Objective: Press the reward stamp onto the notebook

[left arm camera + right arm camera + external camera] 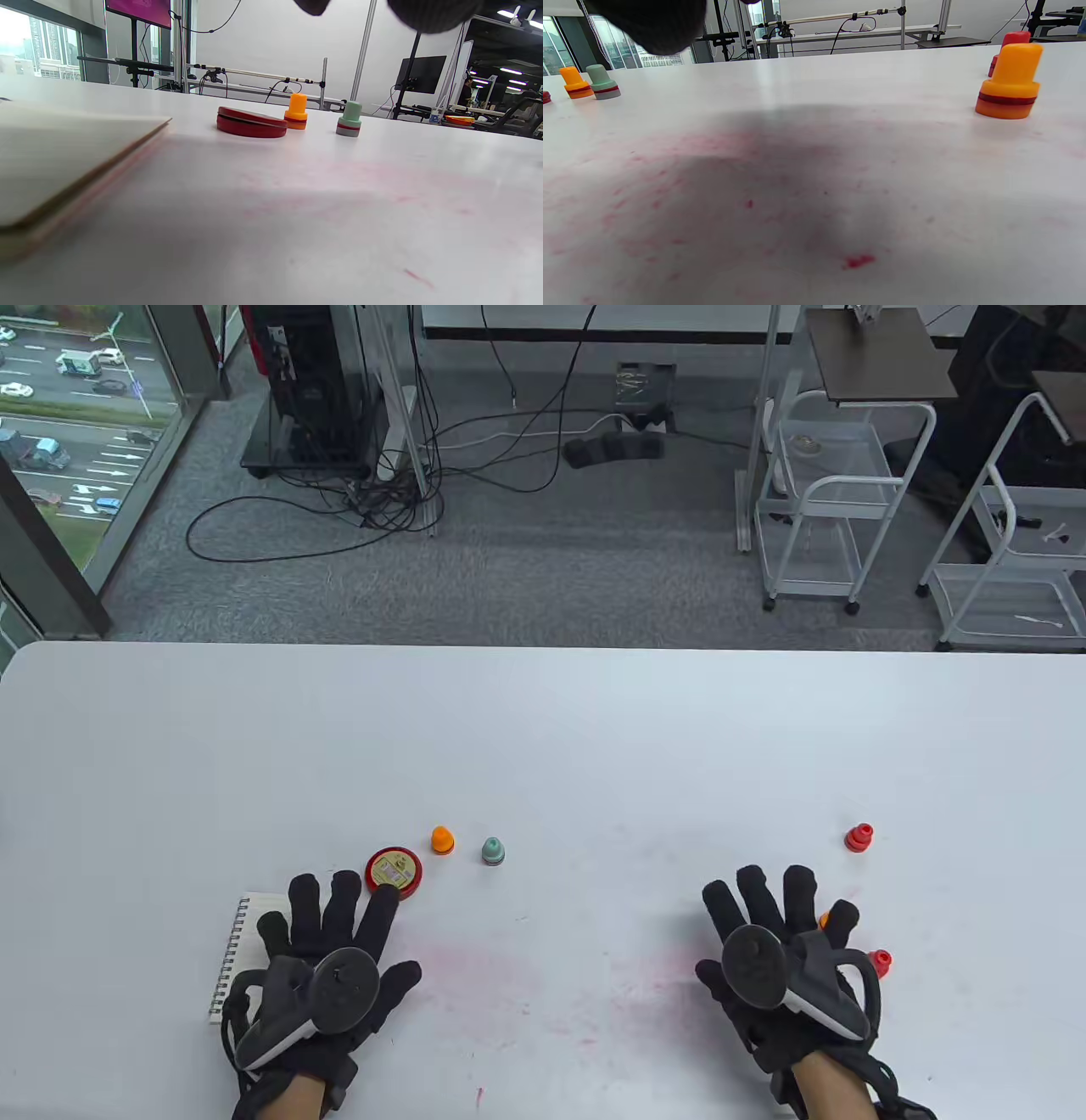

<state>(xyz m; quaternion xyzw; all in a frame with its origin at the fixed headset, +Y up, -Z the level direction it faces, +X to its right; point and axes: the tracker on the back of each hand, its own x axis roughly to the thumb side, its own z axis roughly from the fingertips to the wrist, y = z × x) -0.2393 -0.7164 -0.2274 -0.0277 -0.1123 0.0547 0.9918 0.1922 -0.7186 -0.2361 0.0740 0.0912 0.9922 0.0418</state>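
I have the white table [543, 729] spread in front of me, its near middle smeared with pink ink, and both hands lie flat over it with fingers spread, gripping nothing. The notebook [242, 950], spiral binding on its left edge and its long axis running away from me, sits at the near left, mostly under my left hand [327, 959]; the left wrist view shows its cover closed and lying flat. Just beyond that hand's fingertips is the round red ink pad [394, 871], lid on as far as I can tell, with one finger reaching its near edge, though I cannot tell if it touches. Past the pad to the right stand an orange stamp [442, 840] and a grey-green stamp [493, 851], both upright and close together. My right hand [776, 959] is well apart from the notebook, on the other side of the table, and three more stamps cluster around it: a red stamp [859, 837] beyond it to the right, a second orange stamp [1009, 84] upright just beside its fingers and nearly hidden from above, and another red one [880, 962] peeking out at its right side. I judge that what matters next is that the nearest stamps lie by my right hand while the paper lies under my left, so whichever stamp I pick must travel leftward across the table.
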